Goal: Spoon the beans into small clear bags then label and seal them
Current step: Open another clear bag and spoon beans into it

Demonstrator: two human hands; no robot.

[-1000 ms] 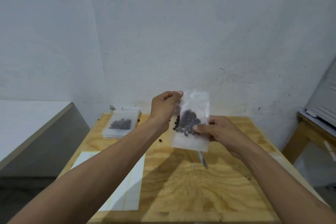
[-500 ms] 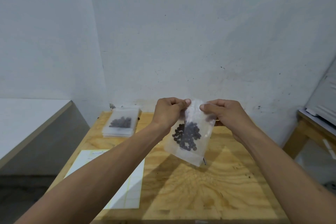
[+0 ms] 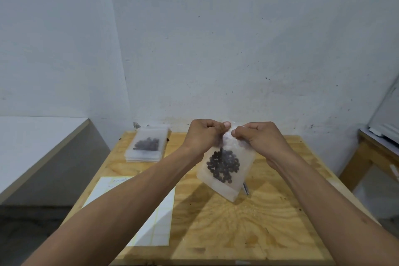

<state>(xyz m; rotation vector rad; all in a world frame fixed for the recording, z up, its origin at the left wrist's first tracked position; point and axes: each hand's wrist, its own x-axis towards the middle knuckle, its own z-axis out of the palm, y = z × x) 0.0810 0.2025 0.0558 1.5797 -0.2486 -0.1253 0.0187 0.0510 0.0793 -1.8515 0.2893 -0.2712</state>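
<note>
**Sealing the filled bag**

Nearest, on the table (image 3: 248, 222), a label sheet (image 3: 151, 218). Above it, left hand (image 3: 205, 136) and right hand (image 3: 257, 138) pinching the bag (image 3: 224, 170) mouth, beans (image 3: 223, 165) inside. Next: pressing along the strip. Beyond, stacked bags (image 3: 146, 147).

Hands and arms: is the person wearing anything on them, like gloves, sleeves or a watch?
No. The left hand and right hand are bare, with no gloves, and I see no rings. Both forearms are bare right to the picture's edge: no sleeves, watch or bracelets show. The nails look short and plain.
</note>
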